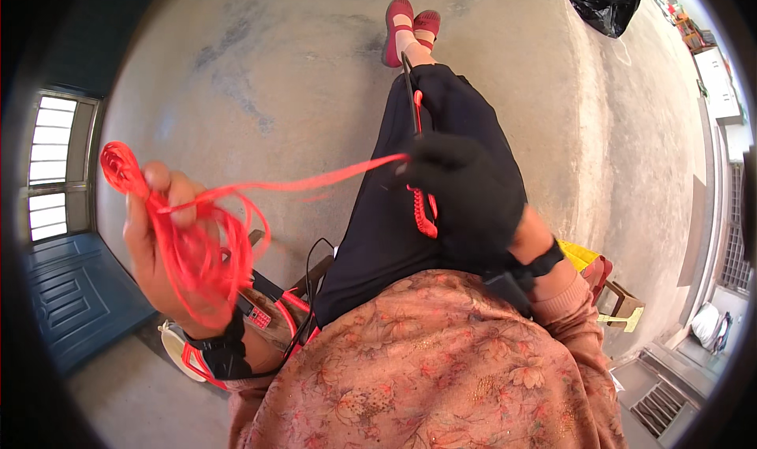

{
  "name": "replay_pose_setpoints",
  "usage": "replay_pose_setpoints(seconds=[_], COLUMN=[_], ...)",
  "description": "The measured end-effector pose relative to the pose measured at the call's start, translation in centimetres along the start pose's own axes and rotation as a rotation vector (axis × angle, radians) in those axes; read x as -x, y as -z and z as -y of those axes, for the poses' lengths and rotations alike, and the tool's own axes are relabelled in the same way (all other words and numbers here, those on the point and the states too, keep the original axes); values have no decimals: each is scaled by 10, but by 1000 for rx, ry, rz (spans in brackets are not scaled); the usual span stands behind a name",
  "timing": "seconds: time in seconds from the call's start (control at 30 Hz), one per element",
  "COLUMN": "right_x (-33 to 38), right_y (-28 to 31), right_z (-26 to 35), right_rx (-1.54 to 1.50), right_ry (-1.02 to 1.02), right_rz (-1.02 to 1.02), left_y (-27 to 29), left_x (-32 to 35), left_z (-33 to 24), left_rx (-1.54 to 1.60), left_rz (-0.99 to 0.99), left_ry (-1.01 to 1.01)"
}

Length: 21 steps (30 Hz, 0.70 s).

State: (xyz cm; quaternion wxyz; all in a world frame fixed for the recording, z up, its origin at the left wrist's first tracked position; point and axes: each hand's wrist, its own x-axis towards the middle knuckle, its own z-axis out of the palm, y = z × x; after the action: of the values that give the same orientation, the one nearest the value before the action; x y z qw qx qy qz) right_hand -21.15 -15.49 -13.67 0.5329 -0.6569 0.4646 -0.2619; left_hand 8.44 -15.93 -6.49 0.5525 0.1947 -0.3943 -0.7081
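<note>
My left hand is closed around a loose bundle of red cord; my gloved right hand pinches the taut strand and a dark tool over my lap. The cord looks light, limp, tangle-prone; best gripped at the bundle's middle.

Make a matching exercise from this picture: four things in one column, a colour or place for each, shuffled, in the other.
Things:
1. cord
2. right hand
3. bag
4. shoes

Descriptions:
A. black, on the floor at top right
B. red, at the top, on crossed feet
C. in a black glove
D. red, looped over the left hand

Pairs: 1-D, 2-C, 3-A, 4-B
</note>
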Motion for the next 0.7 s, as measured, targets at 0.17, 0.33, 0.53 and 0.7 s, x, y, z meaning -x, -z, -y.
replay_pose_setpoints(seconds=[0.17,0.33,0.53,0.7], right_x=[38,63,72,43], right_y=[14,2,10,29], right_z=[0,15,18,-22], right_rx=[-985,-794,19,-507], right_ry=[-52,-173,106,-244], right_rz=[-186,-148,-379,-546], left_y=[27,-12,-25,10], left_x=[-4,1,-1,-1], left_z=[65,161,170,148], left_rx=[-537,-1028,-922,-461], left_rz=[-448,27,22,-301], left_ry=[170,409,442,320])
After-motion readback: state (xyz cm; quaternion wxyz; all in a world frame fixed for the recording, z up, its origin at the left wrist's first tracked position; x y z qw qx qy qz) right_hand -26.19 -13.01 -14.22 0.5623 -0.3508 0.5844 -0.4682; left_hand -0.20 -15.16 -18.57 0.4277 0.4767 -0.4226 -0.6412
